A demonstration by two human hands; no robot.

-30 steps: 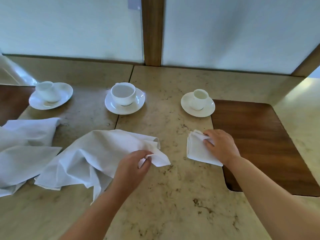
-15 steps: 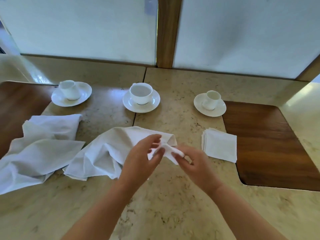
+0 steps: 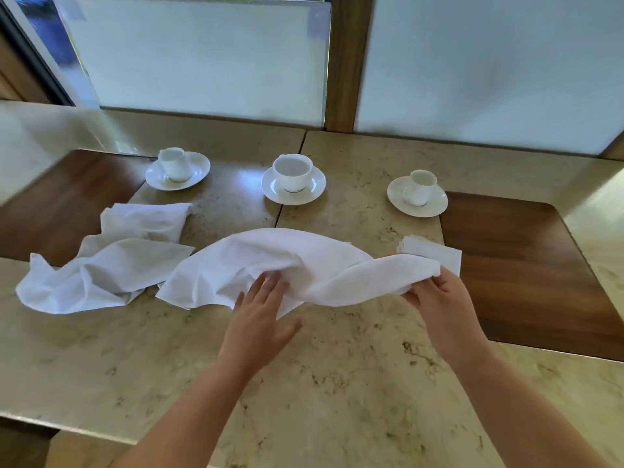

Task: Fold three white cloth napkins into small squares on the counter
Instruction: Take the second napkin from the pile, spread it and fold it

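The right hand pinches a corner of the second napkin, lifted over the counter; the left hand, fingers straight, presses it. The step is spreading; next it probably needs flattening before folding.

1. Folded napkin: near edge hidden behind lifted napkin, at 3 o'clock.
2. Right hand: fingertips buried in cloth.
3. Wooden inlay: cropped at 3 o'clock edge.
4. Forearms cut off at 6 o'clock.
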